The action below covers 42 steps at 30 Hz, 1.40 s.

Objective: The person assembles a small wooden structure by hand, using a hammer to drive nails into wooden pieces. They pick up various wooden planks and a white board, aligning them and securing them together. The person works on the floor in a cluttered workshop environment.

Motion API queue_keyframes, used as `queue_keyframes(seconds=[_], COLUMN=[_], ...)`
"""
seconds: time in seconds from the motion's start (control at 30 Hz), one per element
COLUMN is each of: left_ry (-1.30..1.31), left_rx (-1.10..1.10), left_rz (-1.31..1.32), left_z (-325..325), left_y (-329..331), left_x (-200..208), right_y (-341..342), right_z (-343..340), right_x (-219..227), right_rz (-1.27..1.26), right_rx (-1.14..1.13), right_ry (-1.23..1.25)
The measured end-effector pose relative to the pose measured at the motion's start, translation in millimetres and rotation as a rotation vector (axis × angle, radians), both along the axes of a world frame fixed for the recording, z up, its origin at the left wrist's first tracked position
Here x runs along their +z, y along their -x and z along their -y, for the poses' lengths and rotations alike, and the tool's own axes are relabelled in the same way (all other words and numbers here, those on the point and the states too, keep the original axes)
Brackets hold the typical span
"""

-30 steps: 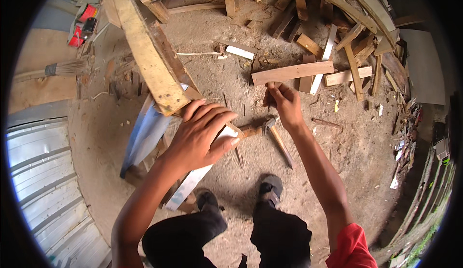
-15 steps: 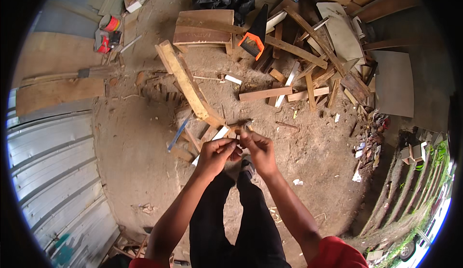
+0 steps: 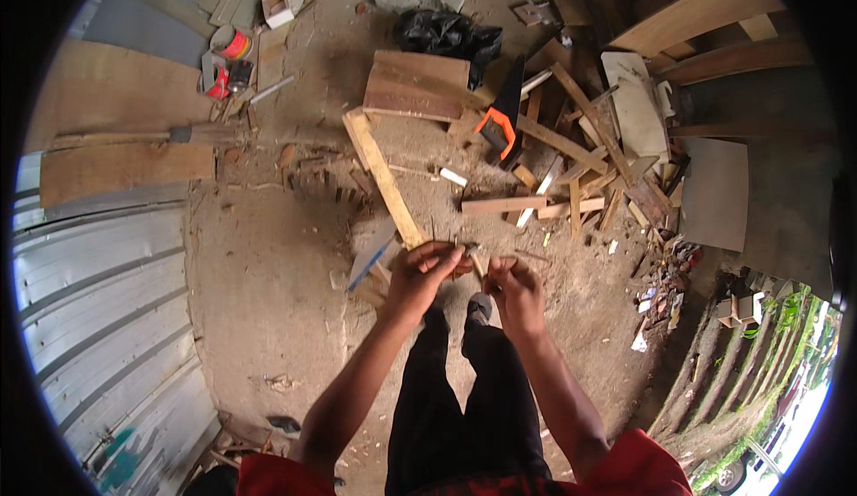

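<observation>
My left hand [image 3: 428, 275] is closed in a pinch, with its thumb and index fingertip together. Whatever it pinches is too small to make out. To its right, my right hand [image 3: 520, 292] is closed too, its fingertips pressed together on something I cannot make out. In the gap between them shows what looks like a hammer [image 3: 479, 264], its metal head partly behind the left fingertips; I cannot tell whether either hand touches it. A long pale wooden plank [image 3: 390, 183] reaches from beyond my left hand toward the far side. Beside that hand lies a blue strip-like tool [image 3: 368, 266], perhaps a hacksaw blade.
Farther off stands a low wooden bench [image 3: 416, 85], with an orange-handled handsaw [image 3: 503, 130] next to it. A heap of timber offcuts [image 3: 580, 161] spreads to the right. Paint tins [image 3: 234, 45] sit far left, above corrugated metal sheeting [image 3: 107, 273].
My hands have moved apart from near contact, the right one lower and to the right. The whole view has shifted, so the bench, saw and plank appear farther right and lower.
</observation>
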<state>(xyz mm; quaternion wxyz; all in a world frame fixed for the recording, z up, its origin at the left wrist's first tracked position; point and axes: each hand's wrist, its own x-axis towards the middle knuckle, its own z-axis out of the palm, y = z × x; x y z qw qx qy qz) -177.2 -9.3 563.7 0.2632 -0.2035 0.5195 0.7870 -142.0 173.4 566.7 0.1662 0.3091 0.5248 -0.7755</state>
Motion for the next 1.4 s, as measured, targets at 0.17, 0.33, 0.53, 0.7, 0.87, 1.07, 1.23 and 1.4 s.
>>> queue_keyframes(seconds=[0.17, 0.33, 0.53, 0.7, 0.87, 1.07, 1.23, 1.4], left_ry=[-0.015, -0.095, 0.119, 0.515, 0.926, 1.396, 1.456, 1.469], left_rx=[0.054, 0.121, 0.174, 0.038, -0.152, -0.491, -0.377, -0.431], left_rz=[0.081, 0.129, 0.180, 0.094, -0.124, -0.111, -0.166, -0.191], left_z=[-14.6, -25.5, -35.5, -16.3, -16.6, -50.7, -63.5, -70.8], left_y=[2.3, 14.7, 101.0, 214.3, 349.2, 432.8, 422.5, 427.7], left_x=[-21.3, -58.4, -93.5, -200.5, -289.6, -400.4, -421.3, -427.5], right_y=[13.0, 40.8, 135.1, 309.7, 478.0, 597.8, 675.4, 696.1], right_z=[8.8, -1.3, -19.0, -36.3, -47.8, -120.4, -120.1, -153.5], right_x=[4.1, -20.5, -54.3, -181.8, -300.1, -444.3, -488.6, -519.1], right_rz=[-0.188, -0.217, -0.220, -0.288, -0.358, -0.244, -0.537, -0.534], right_rx=[0.473, 0.577, 0.643, 0.803, 0.738, 1.108, 1.415, 1.513], right_ry=[-0.484, -0.486, -0.511, -0.806, -0.862, -1.381, -1.531, -1.581])
